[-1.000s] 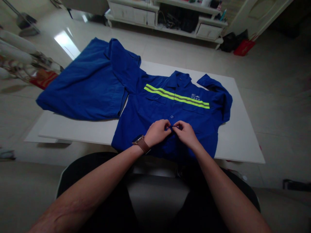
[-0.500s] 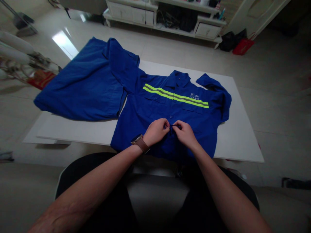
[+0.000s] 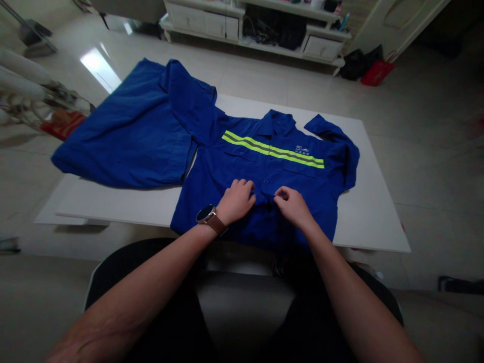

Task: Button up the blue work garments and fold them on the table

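A blue work jacket [image 3: 212, 176] with a yellow-green reflective band lies front up, its collar pointing away from me. My right hand [image 3: 291, 204] pinches the edge of the jacket's front opening, just below a round button. To the left of that opening, my left hand [image 3: 238, 200] rests over the cloth, fingers loosely bent and apart, with nothing visible in them. A watch [image 3: 212, 218] with a brown strap is on my left wrist. The lower part of the jacket front falls in shadow between my hands.
Under the jacket is a white table [image 3: 378, 201]. A second blue garment [image 3: 128, 136] spreads over its left side and past the edge. Beyond stands a white cabinet [image 3: 204, 22], with a red bag [image 3: 376, 73] on the floor at its right.
My left hand has let go of the jacket's front opening and moved left, its fingers loosening. The right hand keeps its pinch and has shifted slightly right.
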The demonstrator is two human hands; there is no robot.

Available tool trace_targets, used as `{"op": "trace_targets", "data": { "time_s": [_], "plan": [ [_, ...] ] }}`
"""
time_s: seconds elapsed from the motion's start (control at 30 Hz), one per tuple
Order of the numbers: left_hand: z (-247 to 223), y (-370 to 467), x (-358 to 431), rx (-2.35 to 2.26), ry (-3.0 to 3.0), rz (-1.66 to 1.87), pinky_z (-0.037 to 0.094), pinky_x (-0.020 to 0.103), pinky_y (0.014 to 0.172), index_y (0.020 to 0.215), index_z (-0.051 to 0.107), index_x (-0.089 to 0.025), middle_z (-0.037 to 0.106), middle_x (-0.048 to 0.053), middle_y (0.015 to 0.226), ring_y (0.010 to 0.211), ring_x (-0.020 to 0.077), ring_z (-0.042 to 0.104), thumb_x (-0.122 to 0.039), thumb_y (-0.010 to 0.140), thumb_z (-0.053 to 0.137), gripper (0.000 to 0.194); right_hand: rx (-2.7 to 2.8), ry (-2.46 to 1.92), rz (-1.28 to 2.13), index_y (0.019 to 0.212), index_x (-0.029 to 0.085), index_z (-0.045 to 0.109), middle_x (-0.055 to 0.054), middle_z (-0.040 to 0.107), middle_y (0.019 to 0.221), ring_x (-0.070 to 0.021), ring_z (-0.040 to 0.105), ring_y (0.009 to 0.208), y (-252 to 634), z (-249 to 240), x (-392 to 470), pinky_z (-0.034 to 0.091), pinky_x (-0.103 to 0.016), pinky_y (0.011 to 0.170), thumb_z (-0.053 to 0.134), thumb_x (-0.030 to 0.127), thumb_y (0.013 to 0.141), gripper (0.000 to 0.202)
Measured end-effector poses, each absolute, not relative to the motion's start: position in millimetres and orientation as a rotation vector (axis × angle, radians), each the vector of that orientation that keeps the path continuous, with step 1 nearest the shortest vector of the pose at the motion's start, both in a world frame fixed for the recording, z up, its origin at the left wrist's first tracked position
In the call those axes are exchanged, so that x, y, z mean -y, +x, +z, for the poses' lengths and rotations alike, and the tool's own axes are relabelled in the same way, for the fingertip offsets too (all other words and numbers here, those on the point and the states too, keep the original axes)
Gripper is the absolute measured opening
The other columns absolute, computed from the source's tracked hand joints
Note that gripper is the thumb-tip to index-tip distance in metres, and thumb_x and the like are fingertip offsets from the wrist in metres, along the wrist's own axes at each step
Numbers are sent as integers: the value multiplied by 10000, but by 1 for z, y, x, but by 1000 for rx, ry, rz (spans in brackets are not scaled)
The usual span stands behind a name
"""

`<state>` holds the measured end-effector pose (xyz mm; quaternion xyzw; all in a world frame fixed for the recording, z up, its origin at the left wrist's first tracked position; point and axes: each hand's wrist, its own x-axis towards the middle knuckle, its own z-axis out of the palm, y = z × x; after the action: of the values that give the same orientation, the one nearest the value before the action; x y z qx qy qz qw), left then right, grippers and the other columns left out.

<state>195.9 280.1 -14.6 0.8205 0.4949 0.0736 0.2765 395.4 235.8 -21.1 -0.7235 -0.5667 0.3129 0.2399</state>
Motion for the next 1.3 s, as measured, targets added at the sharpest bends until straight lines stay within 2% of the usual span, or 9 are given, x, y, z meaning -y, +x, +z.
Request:
{"op": "trace_targets", "data": {
  "time_s": [0.1, 0.23, 0.33, 0.4, 0.5, 0.6, 0.77, 0.97, 1.3],
  "plan": [
    [-17, 192, -274, -1464, 2314, -84, 460, 504, 1056, 1392, 534, -125, 543, 241, 1429, 1403, 398, 430, -314, 978, 550, 456, 1708, -2104, 875, 970, 251, 689, -12, 677, 710, -209, 604, 673, 396, -22, -232, 378, -292, 627, 604, 377, 831, 206],
    [-23, 193, -260, -1285, 2416, -360, 324, 561, 1173, 1456, 489, -79, 514, 288, 1469, 1421, 417, 441, -281, 976, 564, 527, 1955, -2299, 721, 1126, 282, 718, -93, 747, 937, -276, 663, 804, 402, -23, -225, 410, -336, 687, 675, 387, 828, 319],
    [-21, 197, -244, -1243, 2409, -451, 428, 542, 1077, 1531, 447, -169, 423, 275, 1568, 1381, 463, 467, -296, 903, 685, 684, 2008, -2406, 673, 1142, 284, 706, -99, 749, 997, -288, 682, 846, 405, -22, -223, 427, -356, 714, 648, 295, 846, 302],
    [-18, 199, -236, -1220, 2396, -469, 497, 510, 983, 1534, 463, -221, 437, 255, 1558, 1336, 480, 493, -294, 857, 741, 736, 2011, -2379, 621, 1134, 271, 681, -93, 739, 1038, -282, 679, 886, 402, -21, -224, 443, -355, 726, 654, 329, 869, 273],
    [-13, 200, -232, -1147, 2414, -430, 544, 461, 882, 1431, 582, -252, 530, 220, 1439, 1256, 456, 556, -287, 870, 715, 578, 2093, -2293, 464, 1125, 234, 652, -112, 709, 1137, -291, 647, 1022, 391, -23, -224, 470, -358, 783, 695, 388, 881, 292],
    [-11, 200, -237, -1081, 2404, -434, 564, 422, 809, 1335, 645, -259, 555, 187, 1361, 1090, 374, 672, -319, 916, 652, 423, 2239, -2292, 352, 1113, 204, 653, -148, 690, 1176, -316, 607, 1108, 381, -28, -223, 479, -382, 836, 674, 337, 917, 238],
    [-12, 198, -247, -1081, 2412, -392, 564, 391, 760, 1242, 676, -224, 599, 161, 1287, 955, 313, 729, -338, 936, 617, 331, 2260, -2299, 388, 1044, 198, 668, -156, 707, 1119, -288, 627, 1048, 379, -33, -222, 460, -355, 792, 529, 132, 928, 193],
    [-13, 198, -257, -1175, 2358, -112, 530, 388, 812, 1144, 673, -195, 724, 141, 1080, 1017, 319, 705, -315, 968, 567, 238, 1836, -2211, 570, 913, 235, 597, -59, 691, 865, -231, 618, 793, 390, -35, -234, 377, -327, 693, 513, 172, 860, 118],
    [-16, 224, -268, -1269, 2197, 307, 476, 309, 768, 1045, 602, -213, 705, 57, 1065, 963, 223, 666, -361, 908, 716, 232, 1370, -1735, 936, 848, 244, 507, 34, 490, 679, -181, 480, 663, 401, -43, -238, 345, -302, 658, 428, 212, 738, 139]
  ]
}}
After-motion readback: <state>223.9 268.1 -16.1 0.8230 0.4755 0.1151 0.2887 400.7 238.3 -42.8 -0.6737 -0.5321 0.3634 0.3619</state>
